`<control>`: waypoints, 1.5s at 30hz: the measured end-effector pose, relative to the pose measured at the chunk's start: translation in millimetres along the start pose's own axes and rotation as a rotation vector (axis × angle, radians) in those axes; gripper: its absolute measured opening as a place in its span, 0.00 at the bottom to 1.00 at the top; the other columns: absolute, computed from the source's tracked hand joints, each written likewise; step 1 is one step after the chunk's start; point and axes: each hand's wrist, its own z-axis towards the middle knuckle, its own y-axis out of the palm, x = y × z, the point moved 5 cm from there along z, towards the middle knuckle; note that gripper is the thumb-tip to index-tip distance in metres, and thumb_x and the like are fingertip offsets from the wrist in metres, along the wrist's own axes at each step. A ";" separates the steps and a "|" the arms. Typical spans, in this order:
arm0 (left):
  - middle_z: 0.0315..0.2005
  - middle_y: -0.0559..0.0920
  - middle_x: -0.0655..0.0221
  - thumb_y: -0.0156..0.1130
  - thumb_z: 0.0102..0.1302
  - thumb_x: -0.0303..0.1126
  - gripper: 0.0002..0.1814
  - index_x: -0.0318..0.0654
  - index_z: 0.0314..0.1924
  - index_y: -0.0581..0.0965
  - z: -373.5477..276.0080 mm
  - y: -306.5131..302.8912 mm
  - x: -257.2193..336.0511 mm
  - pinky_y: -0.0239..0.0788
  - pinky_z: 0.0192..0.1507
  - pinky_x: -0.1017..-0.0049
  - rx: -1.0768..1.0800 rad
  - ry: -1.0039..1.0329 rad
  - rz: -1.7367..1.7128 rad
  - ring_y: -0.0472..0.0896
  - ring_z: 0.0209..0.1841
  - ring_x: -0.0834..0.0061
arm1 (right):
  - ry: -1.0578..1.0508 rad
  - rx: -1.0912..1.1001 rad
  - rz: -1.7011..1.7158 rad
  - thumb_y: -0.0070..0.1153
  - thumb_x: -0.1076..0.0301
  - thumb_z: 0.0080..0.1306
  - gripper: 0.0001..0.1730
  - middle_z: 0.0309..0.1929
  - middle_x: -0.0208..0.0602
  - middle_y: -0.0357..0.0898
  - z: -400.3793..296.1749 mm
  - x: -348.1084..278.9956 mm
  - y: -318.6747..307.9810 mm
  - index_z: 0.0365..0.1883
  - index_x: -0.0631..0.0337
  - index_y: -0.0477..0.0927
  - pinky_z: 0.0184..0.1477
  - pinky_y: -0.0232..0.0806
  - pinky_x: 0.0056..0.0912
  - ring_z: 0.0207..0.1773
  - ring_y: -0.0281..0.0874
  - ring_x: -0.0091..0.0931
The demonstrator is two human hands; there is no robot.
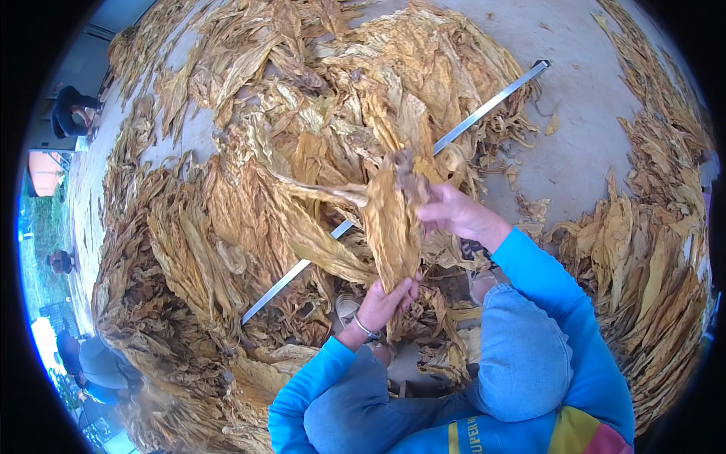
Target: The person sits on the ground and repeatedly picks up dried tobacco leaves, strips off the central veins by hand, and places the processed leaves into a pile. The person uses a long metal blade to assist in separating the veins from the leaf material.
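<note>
Dried tobacco leaves, yellow-brown and wrinkled, lie all around me. Between my hands a dried tobacco leaf (390, 227) hangs lengthwise, slightly blurred. My left hand (388, 298), with a metal bangle at the wrist, grips its lower end. Higher up, my right hand (451, 211) has its fingers on the leaf's right side; some fingers are hidden behind it. A straight metal bar (490, 108) runs diagonally beneath the held leaf, its middle covered by leaves. Just beyond my hands spreads a heap of loose tobacco leaves (340, 127).
Layered leaves (652, 272) line the right side, and a deep pile (170, 295) fills the left. Grey concrete floor (578, 119) shows at upper right. My bent knees (524, 352) flank the work. One person (74, 110) bends at far left; another (102, 363) is at lower left.
</note>
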 end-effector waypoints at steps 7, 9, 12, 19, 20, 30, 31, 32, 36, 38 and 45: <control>0.37 0.75 0.68 0.56 0.61 0.35 0.20 0.33 0.49 0.67 6.6 -5.3 -26.1 0.66 0.43 0.75 -0.175 -0.008 -0.072 0.73 0.40 0.77 | -0.248 0.280 -0.289 0.57 0.70 0.56 0.17 0.35 0.24 0.74 18.1 3.0 -10.9 0.43 0.64 0.72 0.38 0.63 0.17 0.35 0.68 0.13; 0.41 0.75 0.70 0.60 0.58 0.36 0.24 0.32 0.52 0.66 10.3 -12.0 -7.0 0.65 0.46 0.75 -0.113 0.010 -0.158 0.72 0.44 0.78 | -0.205 0.253 -0.329 0.56 0.70 0.56 0.17 0.36 0.25 0.74 22.5 17.3 -9.4 0.44 0.65 0.72 0.43 0.61 0.17 0.38 0.67 0.13; 0.41 0.75 0.67 0.61 0.57 0.38 0.26 0.34 0.52 0.65 20.0 -12.0 17.9 0.65 0.48 0.73 -0.055 0.010 -0.422 0.73 0.44 0.75 | -0.290 0.183 -0.480 0.54 0.70 0.58 0.18 0.39 0.30 0.74 22.7 17.2 15.8 0.46 0.66 0.70 0.48 0.60 0.22 0.42 0.67 0.17; 0.13 0.59 0.80 0.46 0.67 0.34 0.10 0.35 0.35 0.71 24.9 -7.2 11.3 0.52 0.19 0.81 0.035 -0.118 -0.519 0.54 0.15 0.85 | -0.329 0.320 -1.107 0.51 0.72 0.56 0.14 0.27 0.49 0.73 21.9 12.5 21.1 0.40 0.64 0.65 0.36 0.65 0.37 0.34 0.75 0.37; 0.13 0.57 0.81 0.44 0.68 0.34 0.11 0.35 0.31 0.71 28.0 -7.1 13.2 0.44 0.17 0.83 0.077 -0.099 -0.488 0.51 0.15 0.86 | -0.323 0.368 -1.231 0.51 0.73 0.56 0.13 0.24 0.50 0.72 20.0 10.5 20.6 0.38 0.63 0.64 0.33 0.65 0.41 0.31 0.74 0.41; 0.12 0.64 0.81 0.48 0.66 0.35 0.10 0.37 0.31 0.72 7.8 16.2 0.6 0.51 0.16 0.85 0.063 -0.204 -0.374 0.61 0.13 0.86 | -0.316 1.184 -1.062 0.45 0.67 0.59 0.09 0.28 0.48 0.75 -22.9 -44.6 -184.8 0.32 0.65 0.71 0.32 0.66 0.41 0.33 0.75 0.40; 0.11 0.63 0.81 0.47 0.66 0.35 0.10 0.37 0.32 0.72 2.1 9.5 -8.5 0.50 0.16 0.85 0.144 -0.278 -0.472 0.60 0.13 0.86 | -0.444 1.190 -1.394 0.46 0.67 0.59 0.09 0.26 0.50 0.74 -36.1 -69.1 -170.9 0.33 0.65 0.70 0.33 0.65 0.44 0.32 0.75 0.41; 0.12 0.60 0.81 0.45 0.67 0.35 0.11 0.37 0.31 0.71 -0.6 -1.2 -14.0 0.46 0.17 0.84 0.002 -0.227 -0.441 0.56 0.14 0.86 | -0.362 1.164 -1.473 0.47 0.68 0.58 0.09 0.27 0.50 0.75 -49.6 -77.8 -174.6 0.34 0.65 0.70 0.34 0.65 0.44 0.33 0.74 0.42; 0.12 0.59 0.80 0.44 0.68 0.35 0.12 0.36 0.30 0.70 4.1 9.0 -12.0 0.46 0.18 0.84 -0.122 -0.173 -0.431 0.54 0.15 0.87 | 0.220 0.986 -1.788 0.51 0.71 0.55 0.13 0.33 0.49 0.75 -67.7 -57.1 -194.9 0.39 0.62 0.68 0.37 0.67 0.41 0.39 0.72 0.44; 0.12 0.59 0.80 0.43 0.69 0.35 0.13 0.36 0.30 0.70 10.7 9.0 -7.3 0.46 0.18 0.84 -0.148 -0.153 -0.434 0.54 0.15 0.87 | -0.283 0.824 -1.760 0.53 0.74 0.52 0.24 0.44 0.46 0.72 -57.1 -47.4 -147.5 0.49 0.59 0.66 0.42 0.69 0.35 0.45 0.71 0.40; 0.13 0.58 0.81 0.43 0.69 0.35 0.12 0.36 0.31 0.70 4.2 7.5 -6.1 0.46 0.19 0.84 -0.223 -0.181 -0.403 0.53 0.16 0.87 | -0.438 -0.107 -1.047 0.50 0.83 0.51 0.30 0.59 0.31 0.64 4.4 -13.8 29.8 0.53 0.49 0.69 0.43 0.68 0.25 0.47 0.72 0.28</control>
